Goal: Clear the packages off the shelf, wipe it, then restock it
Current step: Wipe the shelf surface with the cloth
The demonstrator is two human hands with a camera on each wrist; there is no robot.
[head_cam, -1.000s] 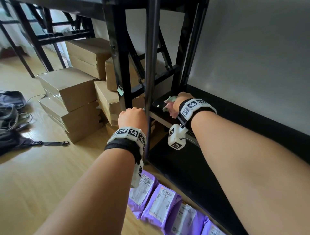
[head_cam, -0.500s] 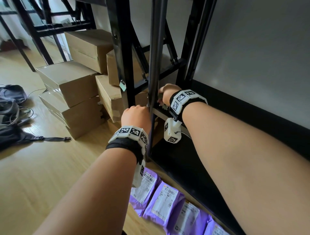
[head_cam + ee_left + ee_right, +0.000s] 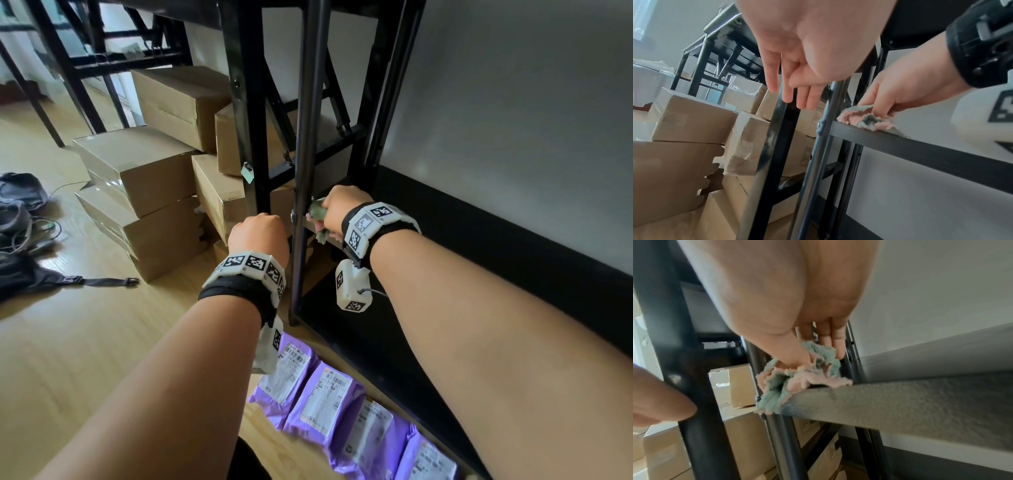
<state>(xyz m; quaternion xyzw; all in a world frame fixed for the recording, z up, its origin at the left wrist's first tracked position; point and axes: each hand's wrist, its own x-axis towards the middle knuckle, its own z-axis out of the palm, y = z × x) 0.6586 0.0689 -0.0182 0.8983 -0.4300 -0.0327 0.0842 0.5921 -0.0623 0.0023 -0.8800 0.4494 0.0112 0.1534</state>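
My black shelf (image 3: 404, 329) carries only the pink-and-green cloth (image 3: 320, 219), bunched at its left end by the upright post (image 3: 305, 171). On the wooden floor (image 3: 85, 342) the purple packages (image 3: 329, 401) lie in a row along the shelf's front edge, with cardboard boxes (image 3: 137, 178) stacked further left.

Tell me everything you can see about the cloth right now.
The cloth is a small fluffy rag, pink on one side and pale green on the other, bunched into folds. The right hand grips it, pressing it onto the shelf at its front left corner, beside the upright post; part hangs over the edge.
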